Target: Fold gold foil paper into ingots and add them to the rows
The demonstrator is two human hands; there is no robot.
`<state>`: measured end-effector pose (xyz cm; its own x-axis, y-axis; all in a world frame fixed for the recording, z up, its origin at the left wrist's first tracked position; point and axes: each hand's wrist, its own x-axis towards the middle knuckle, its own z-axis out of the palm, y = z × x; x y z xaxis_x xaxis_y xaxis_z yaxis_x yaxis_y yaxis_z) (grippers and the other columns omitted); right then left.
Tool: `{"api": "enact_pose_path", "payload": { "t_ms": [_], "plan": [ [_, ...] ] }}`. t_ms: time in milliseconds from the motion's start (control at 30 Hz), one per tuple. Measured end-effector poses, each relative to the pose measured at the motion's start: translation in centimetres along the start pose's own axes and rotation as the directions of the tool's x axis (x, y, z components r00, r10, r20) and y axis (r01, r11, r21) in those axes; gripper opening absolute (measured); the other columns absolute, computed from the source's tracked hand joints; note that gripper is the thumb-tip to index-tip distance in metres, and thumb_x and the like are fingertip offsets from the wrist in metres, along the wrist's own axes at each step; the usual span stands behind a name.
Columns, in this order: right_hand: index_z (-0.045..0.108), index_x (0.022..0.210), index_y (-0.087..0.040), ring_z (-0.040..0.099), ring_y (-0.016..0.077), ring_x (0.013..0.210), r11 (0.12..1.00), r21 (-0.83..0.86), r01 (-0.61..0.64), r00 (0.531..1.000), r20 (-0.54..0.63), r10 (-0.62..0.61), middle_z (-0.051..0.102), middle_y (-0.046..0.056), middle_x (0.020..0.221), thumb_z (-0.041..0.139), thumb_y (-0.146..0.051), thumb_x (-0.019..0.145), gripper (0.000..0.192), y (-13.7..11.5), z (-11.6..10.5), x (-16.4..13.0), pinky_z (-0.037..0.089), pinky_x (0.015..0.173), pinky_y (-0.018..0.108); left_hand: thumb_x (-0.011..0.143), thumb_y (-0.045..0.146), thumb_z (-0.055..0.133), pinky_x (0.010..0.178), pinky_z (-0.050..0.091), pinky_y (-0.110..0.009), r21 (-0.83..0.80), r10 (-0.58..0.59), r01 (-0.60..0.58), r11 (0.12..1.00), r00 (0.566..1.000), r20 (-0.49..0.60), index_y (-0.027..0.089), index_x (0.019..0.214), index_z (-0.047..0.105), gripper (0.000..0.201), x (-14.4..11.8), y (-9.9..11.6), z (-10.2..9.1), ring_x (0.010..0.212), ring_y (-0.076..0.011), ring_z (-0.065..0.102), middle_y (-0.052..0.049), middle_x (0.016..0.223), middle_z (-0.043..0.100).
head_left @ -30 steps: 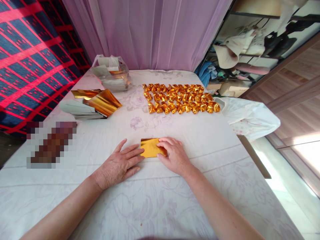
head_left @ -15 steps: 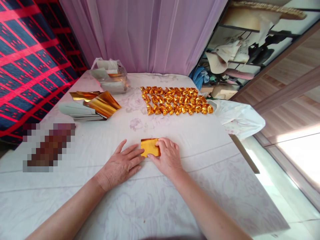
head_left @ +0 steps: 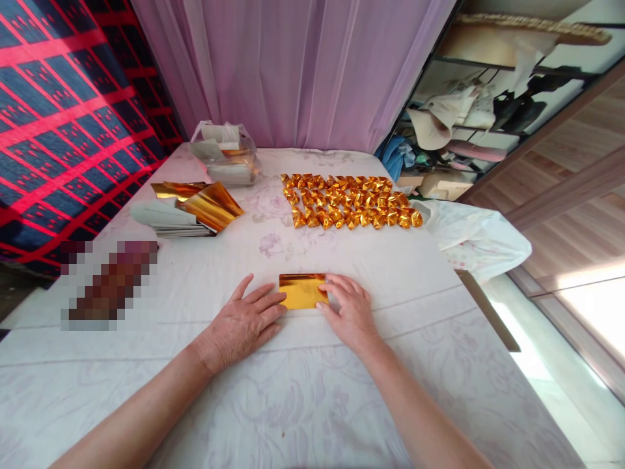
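A rectangle of gold foil paper (head_left: 303, 293) lies on the table in front of me, its long side running left to right. My left hand (head_left: 247, 318) lies flat and open at its left end, fingers spread, with a fingertip over the paper's edge. At the right end my right hand (head_left: 350, 309) has its fingers bent, its thumb and index finger closed on the paper near the edge. A greyish patch shows beneath the right fingers. Farther back, folded gold foil pieces (head_left: 349, 202) stand in several rows.
A fanned stack of foil sheets (head_left: 195, 212) lies at the left, with a clear plastic bag (head_left: 227, 156) of more sheets behind it. A blurred-out object (head_left: 112, 283) is at the far left. Beyond the table's right edge are a white plastic bag (head_left: 481, 238) and a shelf of shoes.
My right hand has moved right, and more of the gold foil paper shows between my hands. My left hand stays at the paper's left end. The whole view has shifted slightly.
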<state>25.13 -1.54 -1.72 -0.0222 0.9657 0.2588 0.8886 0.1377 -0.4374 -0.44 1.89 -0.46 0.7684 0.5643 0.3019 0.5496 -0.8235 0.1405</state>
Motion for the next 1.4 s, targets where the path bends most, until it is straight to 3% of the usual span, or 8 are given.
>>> {"api": "enact_pose_path", "payload": {
  "t_ms": [167,267,400,633,967,1167,1400],
  "plan": [
    [0.066,0.106,-0.027,0.052,0.0276,0.123,1.0,0.009,-0.005,1.0,-0.002,0.005,0.063,0.005,0.131,0.065,-0.026,0.083,0.023,-0.1,0.2,0.0,0.037,0.1,0.046,0.09,0.051,0.06,0.12,0.009,-0.056,0.149,0.01,-0.022,0.989,0.997,0.077,0.031,0.13,0.059,0.045,1.0,1.5,-0.4,0.122,-0.0286,0.056,-0.005,0.12,0.067],
    [0.067,0.106,-0.026,0.051,0.0276,0.124,1.0,0.007,-0.012,1.0,0.011,0.012,0.063,0.005,0.132,0.066,-0.026,0.083,0.024,-0.1,0.2,0.0,0.037,0.1,0.046,0.085,0.059,0.063,0.119,0.008,-0.059,0.187,-0.01,-0.011,0.982,0.994,0.112,0.034,0.131,0.059,0.053,1.6,2.2,-0.5,0.118,-0.0291,0.057,-0.005,0.113,0.066],
    [0.067,0.105,-0.026,0.052,0.0272,0.123,1.0,0.021,-0.007,1.0,0.003,0.007,0.063,0.004,0.131,0.067,-0.025,0.082,0.023,-0.1,0.2,0.1,0.037,0.1,0.046,0.086,0.06,0.061,0.12,0.002,-0.058,0.163,-0.016,-0.001,0.987,0.995,0.103,0.034,0.128,0.061,0.049,1.5,2.0,-0.4,0.119,-0.0281,0.056,-0.005,0.113,0.067],
    [0.068,0.103,-0.027,0.053,0.0269,0.122,0.999,0.039,-0.001,1.0,-0.001,0.001,0.064,0.005,0.13,0.066,-0.023,0.082,0.021,0.0,0.2,0.2,0.04,0.097,0.046,0.094,0.057,0.051,0.12,-0.006,-0.054,0.104,-0.045,0.036,0.994,0.996,0.082,0.036,0.13,0.06,0.042,-0.6,0.7,-0.4,0.128,-0.0258,0.054,0.0,0.135,0.063],
    [0.07,0.106,-0.029,0.052,0.0253,0.125,0.998,0.053,0.031,0.999,0.041,-0.033,0.063,0.004,0.132,0.061,-0.017,0.082,0.028,0.8,0.2,0.4,0.04,0.099,0.046,0.101,0.048,0.04,0.121,-0.004,-0.05,0.091,-0.014,0.007,0.996,0.997,0.079,0.031,0.13,0.061,0.039,-1.2,-0.1,-0.7,0.128,-0.0228,0.055,-0.001,0.131,0.066],
    [0.07,0.108,-0.028,0.05,0.0243,0.127,0.996,0.047,0.075,0.994,0.075,-0.078,0.061,0.004,0.135,0.059,-0.015,0.084,0.03,1.3,-0.2,0.3,0.04,0.1,0.046,0.102,0.037,0.04,0.121,0.009,-0.049,0.04,-0.023,0.024,0.999,1.0,-0.01,0.028,0.116,0.069,0.033,-0.4,-0.3,-0.6,0.117,-0.0201,0.063,0.0,0.119,0.073],
    [0.068,0.113,-0.028,0.048,0.0256,0.13,0.992,0.034,0.124,0.988,0.085,-0.127,0.059,0.006,0.138,0.06,-0.025,0.087,0.027,1.2,-0.8,0.0,0.04,0.101,0.046,0.099,0.028,0.047,0.117,0.023,-0.052,0.104,-0.035,0.039,0.994,0.999,-0.042,0.024,0.096,0.072,0.025,1.9,0.4,-1.2,0.092,-0.0191,0.068,-0.001,0.095,0.076]
  ]
}}
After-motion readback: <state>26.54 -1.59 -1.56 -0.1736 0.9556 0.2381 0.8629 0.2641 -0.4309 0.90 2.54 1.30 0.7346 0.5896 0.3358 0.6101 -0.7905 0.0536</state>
